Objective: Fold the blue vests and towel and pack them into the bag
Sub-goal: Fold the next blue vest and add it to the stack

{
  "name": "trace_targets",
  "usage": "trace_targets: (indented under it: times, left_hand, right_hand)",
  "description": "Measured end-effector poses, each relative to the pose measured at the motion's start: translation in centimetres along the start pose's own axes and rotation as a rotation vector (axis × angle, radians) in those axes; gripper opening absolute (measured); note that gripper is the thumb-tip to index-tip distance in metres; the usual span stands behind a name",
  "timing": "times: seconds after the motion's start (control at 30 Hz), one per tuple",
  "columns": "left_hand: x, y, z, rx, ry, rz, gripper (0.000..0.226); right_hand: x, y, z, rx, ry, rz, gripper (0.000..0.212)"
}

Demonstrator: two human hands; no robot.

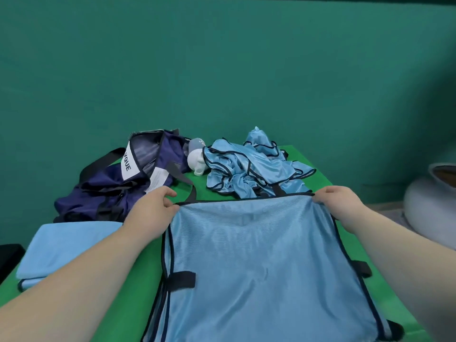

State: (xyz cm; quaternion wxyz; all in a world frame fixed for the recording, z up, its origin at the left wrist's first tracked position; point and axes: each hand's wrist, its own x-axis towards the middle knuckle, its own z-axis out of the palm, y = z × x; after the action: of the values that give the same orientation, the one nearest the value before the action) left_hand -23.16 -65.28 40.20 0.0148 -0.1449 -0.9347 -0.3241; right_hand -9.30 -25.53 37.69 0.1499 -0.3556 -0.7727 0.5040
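In the head view, one blue vest (259, 262) is spread flat on the green table (140, 275), its long side running away from the person. Its far corners are pinched by the left hand (155, 206) and the right hand (340, 206). Bare green is left on its left; its right side nears the table edge. One folded towel (66, 245), one dark bag (116, 188) and one tangled heap of vests (251, 166) are seen.

The flat vest (261, 255) is thin, shiny blue cloth with tiny mesh lines. The vest pile (251, 166) looks silky and glossy. The towel (66, 245) is soft and matt. The bag (118, 183) is dark cloth. The surface (138, 280) is smooth green.
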Motion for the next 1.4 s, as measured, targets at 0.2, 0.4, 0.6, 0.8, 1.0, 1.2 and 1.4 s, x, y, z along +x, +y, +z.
trace_targets:
  times: [0.2,0.4,0.6,0.8,1.0,1.2,1.4]
  left_hand:
    - [-2.0,0.5,1.7,0.006,0.031,0.074,0.031]
    - [-10.9,0.1,2.7,0.020,-0.102,0.205,0.004]
    - [-16.1,-3.0,1.8,0.098,-0.003,0.187,0.012]
    - [-18.5,-4.7,1.2,0.196,-0.060,0.155,0.031]
    - [-18.2,-6.2,0.4,0.251,-0.117,0.196,0.019]
    - [-17.4,-7.1,-0.4,0.067,-0.315,0.093,0.018]
    - [-17.9,-6.6,0.0,0.128,-0.398,0.114,0.046]
  right_hand:
    - [-0.7,0.2,3.3,-0.550,0.093,-0.210,0.044]
    - [-10.3,0.3,8.7,-0.631,-0.211,-0.502,0.024]
    - [-18.1,1.1,14.4,-0.691,-0.369,-0.636,0.038]
    - [-21.9,1.3,19.2,-0.749,-0.325,-0.618,0.083]
    - [-22.7,2.5,20.0,-0.813,-0.264,-0.625,0.051]
    - [-22.6,2.9,20.6,-0.809,-0.242,-0.620,0.070]
    - [-22.6,3.1,20.7,-0.790,-0.235,-0.604,0.072]
